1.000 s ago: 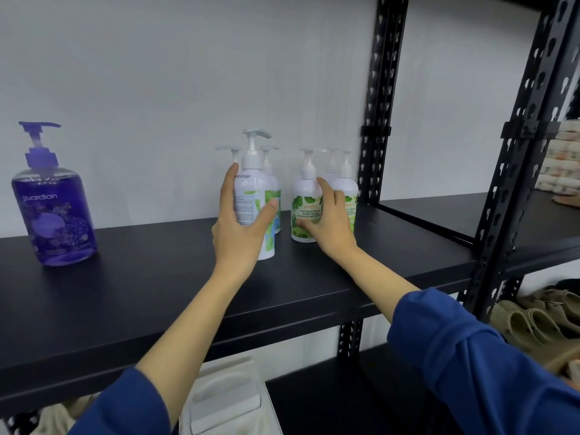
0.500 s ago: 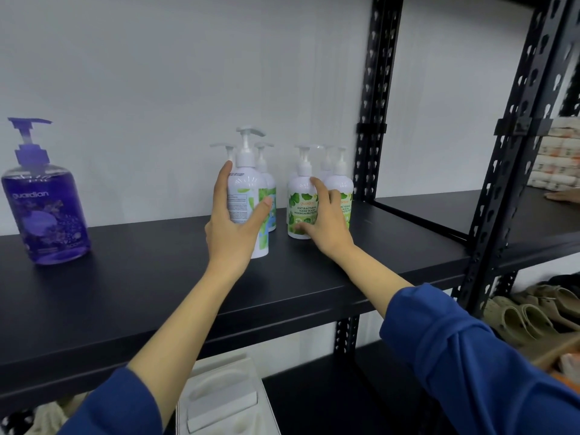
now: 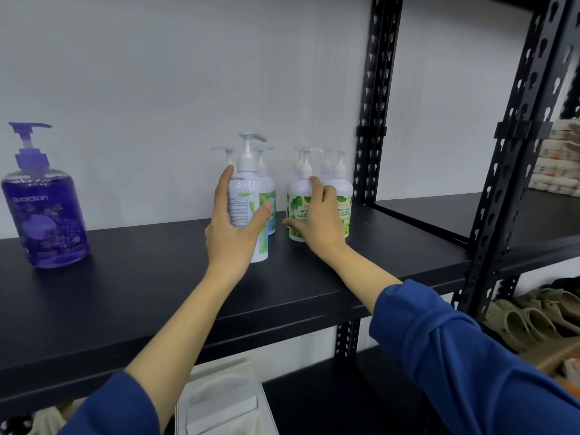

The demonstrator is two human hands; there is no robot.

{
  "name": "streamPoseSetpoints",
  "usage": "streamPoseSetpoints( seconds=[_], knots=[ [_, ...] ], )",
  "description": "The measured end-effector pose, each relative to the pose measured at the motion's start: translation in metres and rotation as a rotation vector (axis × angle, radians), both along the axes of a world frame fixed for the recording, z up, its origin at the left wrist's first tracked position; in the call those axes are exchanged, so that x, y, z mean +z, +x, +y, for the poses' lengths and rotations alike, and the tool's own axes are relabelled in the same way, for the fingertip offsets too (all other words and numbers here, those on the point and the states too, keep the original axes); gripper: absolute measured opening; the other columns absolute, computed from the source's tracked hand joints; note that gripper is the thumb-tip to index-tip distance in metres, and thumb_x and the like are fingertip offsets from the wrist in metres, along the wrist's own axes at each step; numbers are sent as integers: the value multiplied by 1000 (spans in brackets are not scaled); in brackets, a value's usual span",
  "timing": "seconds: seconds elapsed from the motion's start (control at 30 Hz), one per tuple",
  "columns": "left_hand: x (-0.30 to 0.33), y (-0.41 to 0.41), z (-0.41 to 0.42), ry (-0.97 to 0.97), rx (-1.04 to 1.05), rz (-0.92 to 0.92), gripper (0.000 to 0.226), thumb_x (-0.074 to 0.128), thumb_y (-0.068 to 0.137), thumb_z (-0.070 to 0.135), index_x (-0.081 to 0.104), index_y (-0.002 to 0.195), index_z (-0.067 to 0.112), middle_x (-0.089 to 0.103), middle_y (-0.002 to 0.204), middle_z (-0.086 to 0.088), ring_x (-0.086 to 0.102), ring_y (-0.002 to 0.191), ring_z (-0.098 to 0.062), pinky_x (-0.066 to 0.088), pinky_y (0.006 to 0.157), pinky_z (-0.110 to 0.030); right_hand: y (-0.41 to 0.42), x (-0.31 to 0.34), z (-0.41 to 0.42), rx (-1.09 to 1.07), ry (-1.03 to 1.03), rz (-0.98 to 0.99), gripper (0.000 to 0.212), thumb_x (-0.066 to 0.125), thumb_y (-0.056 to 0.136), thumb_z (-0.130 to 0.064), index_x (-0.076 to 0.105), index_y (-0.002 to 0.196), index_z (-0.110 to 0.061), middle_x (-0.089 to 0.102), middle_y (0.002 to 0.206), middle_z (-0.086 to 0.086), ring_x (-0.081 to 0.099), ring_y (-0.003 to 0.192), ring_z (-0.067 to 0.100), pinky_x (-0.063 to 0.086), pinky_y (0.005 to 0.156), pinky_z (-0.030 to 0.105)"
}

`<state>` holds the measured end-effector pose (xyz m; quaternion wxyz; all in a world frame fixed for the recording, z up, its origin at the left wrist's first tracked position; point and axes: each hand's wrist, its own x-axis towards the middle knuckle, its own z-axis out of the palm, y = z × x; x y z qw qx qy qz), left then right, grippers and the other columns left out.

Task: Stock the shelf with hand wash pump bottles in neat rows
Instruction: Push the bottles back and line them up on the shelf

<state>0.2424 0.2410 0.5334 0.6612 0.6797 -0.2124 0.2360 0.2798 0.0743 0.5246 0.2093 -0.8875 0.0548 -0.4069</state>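
Several white pump bottles with green leaf labels stand grouped on the black shelf [image 3: 131,296] near its right upright. My left hand [image 3: 233,229] grips the nearest white bottle [image 3: 246,196], which stands in front of two others with its back label facing me. My right hand [image 3: 317,221] lies against the front bottle [image 3: 299,199] of the right-hand cluster, fingers over its label and thumb low at its left side. Further bottles behind are partly hidden. A large purple pump bottle [image 3: 44,211] stands alone at the shelf's far left.
A black perforated upright [image 3: 373,105] borders the bottles on the right. Beyond it another shelf bay [image 3: 533,221] holds stacked packs [image 3: 555,158]. Beige slippers [image 3: 533,318] sit on a lower shelf at right. A white tray [image 3: 222,400] lies below.
Both hands stay on the same bottles. My right hand's fingers have spread a little further over the right cluster's front label; the camera shifted slightly.
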Motion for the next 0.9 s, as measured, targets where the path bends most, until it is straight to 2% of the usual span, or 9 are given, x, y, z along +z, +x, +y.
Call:
streamPoseSetpoints(
  seconds=[0.1, 0.27, 0.4, 0.53, 0.9],
  knots=[
    [0, 0, 1, 2, 4, 3, 69, 70, 84, 30, 31, 138, 48, 55, 111, 27, 59, 100, 0, 48, 83, -23, 3, 1, 2, -29, -29, 3, 94, 80, 73, -32, 23, 144, -11, 36, 128, 14, 45, 112, 29, 49, 77, 39],
    [-1, 1, 1, -4, 10, 3, 70, 71, 83, 30, 32, 138, 49, 57, 116, 24, 59, 100, 3, 50, 85, -24, 4, -2, 2, -17, -9, -27, 84, 78, 74, -25, 27, 140, -9, 37, 125, 14, 47, 109, 30, 51, 74, 39],
    [-1, 0, 2, -12, 13, 4, 69, 71, 83, 30, 32, 138, 48, 56, 110, 30, 59, 98, 7, 48, 81, -18, 0, -2, -2, 4, 10, -49, 81, 77, 76, -23, 29, 139, -8, 37, 126, 14, 47, 109, 31, 51, 76, 39],
    [0, 0, 2, -13, 11, 0, 70, 71, 83, 28, 32, 138, 48, 56, 114, 26, 59, 100, 3, 50, 87, -24, -5, -3, -7, 28, 39, -40, 81, 77, 76, -22, 29, 140, -9, 36, 129, 13, 47, 111, 29, 50, 78, 39],
    [-1, 0, 1, -14, 8, -15, 70, 71, 83, 28, 32, 139, 47, 58, 120, 19, 60, 101, -1, 51, 88, -26, -5, -2, -7, 14, 52, -45, 79, 77, 77, -21, 30, 140, -10, 37, 127, 13, 48, 109, 29, 48, 79, 37]
  ],
)
